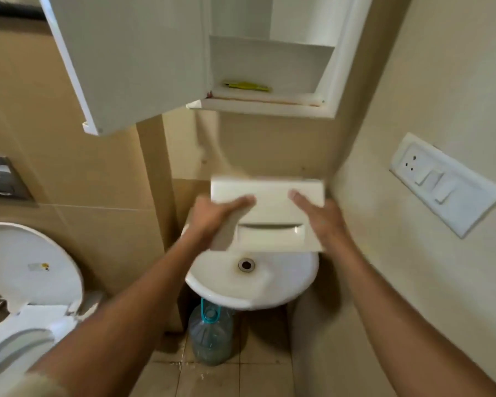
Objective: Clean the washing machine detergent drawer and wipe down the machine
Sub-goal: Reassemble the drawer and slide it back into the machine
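Drawer (272,209) held over sink (284,277), below open cabinet (269,106), handle recess facing camera. Left hand (219,217) grips left edge, thumb across front. Right hand (320,220) clamps right edge, thumb on front, other fingers hidden behind. Likely step: lift drawer to cabinet shelf. Keep level, grips even, square to opening. Mind door (126,67) and yellow thing (246,86) on shelf.

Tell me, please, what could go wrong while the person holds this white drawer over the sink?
1. The left hand and the right hand hold the white drawer only at its two ends. If it slips, it may fall onto the sink right below.
2. The open cabinet door hangs above on the left. Lifting the white drawer could knock it against the door's lower edge.
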Available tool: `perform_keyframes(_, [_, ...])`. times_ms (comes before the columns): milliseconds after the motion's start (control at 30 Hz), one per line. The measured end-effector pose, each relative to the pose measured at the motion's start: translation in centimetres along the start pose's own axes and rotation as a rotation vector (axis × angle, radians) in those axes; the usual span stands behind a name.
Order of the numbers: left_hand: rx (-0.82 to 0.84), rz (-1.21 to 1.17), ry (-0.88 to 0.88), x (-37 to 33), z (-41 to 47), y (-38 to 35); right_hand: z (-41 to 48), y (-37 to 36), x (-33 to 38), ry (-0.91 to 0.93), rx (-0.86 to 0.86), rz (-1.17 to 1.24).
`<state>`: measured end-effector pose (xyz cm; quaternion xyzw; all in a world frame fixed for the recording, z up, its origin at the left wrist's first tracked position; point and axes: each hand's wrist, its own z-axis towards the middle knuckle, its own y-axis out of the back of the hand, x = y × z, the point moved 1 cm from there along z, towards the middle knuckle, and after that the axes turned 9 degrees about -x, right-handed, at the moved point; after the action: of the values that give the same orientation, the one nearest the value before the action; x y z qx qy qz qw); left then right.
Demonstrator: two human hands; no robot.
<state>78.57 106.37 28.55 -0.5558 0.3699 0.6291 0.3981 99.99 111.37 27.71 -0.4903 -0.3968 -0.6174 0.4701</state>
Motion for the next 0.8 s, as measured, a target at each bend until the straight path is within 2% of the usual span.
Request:
perform_keyframes(33, [0.02,0.031,0.213,4.5,-1.0,0.4,-1.3,0.2,-4.3,-0.217,0.065,-0.127])
perform_keyframes(67, [0.046,0.038,0.327,7.9,-1.7,0.7,-2.4,0.7,-7.5,-0.344,0.111,-0.196])
perform_keyframes(100, [0.068,0.032,0.376,9.9,-2.3,1.0,-3.1,1.1,-9.2,-0.387,0.132,-0.221])
perform_keyframes(167, [0.071,0.01,0.398,10.7,-2.4,1.1,-3.3,1.3,-9.5,-0.374,0.15,-0.225])
perform_keyframes(233, [0.04,-0.036,0.346,8.5,-1.4,0.8,-2.0,1.2,-6.8,-0.299,0.125,-0.203])
perform_keyframes(333, [-0.015,-0.043,0.136,0.0,0.0,0.1,0.5,1.0,1.0,-0.067,0.074,-0.054])
perform_keyframes(467, [0.04,-0.2,-0.45,-13.9,-0.8,0.3,2.5,3.3,14.1,0.437,-0.001,0.2])
perform_keyframes(533, [0.092,-0.283,-0.708,-17.1,-1.4,0.8,2.7,3.9,16.5,0.649,-0.051,0.341])
perform_keyframes(567, [0.102,-0.29,-0.763,-16.7,-1.3,0.9,2.8,3.7,15.6,0.685,-0.078,0.387])
perform_keyframes(600, [0.085,-0.251,-0.736,-14.8,-0.9,0.7,2.5,3.1,13.4,0.652,-0.089,0.411])
perform_keyframes(633, [0.032,-0.171,-0.608,-11.6,-0.4,0.3,2.0,2.2,9.9,0.529,-0.109,0.377])
perform_keyframes(667, [-0.015,-0.084,-0.398,-7.4,0.0,0.0,1.4,1.3,5.8,0.335,-0.108,0.284])
perform_keyframes(733, [-0.023,0.011,0.13,2.1,-1.1,0.0,-0.9,0.4,-2.9,-0.146,0.002,-0.015])
perform_keyframes(767, [-0.001,0.017,0.298,6.2,-1.9,0.2,-2.1,0.7,-6.4,-0.319,0.06,-0.13])
perform_keyframes(800, [0.023,0.009,0.371,9.0,-2.4,0.4,-2.8,1.2,-8.6,-0.404,0.102,-0.193])
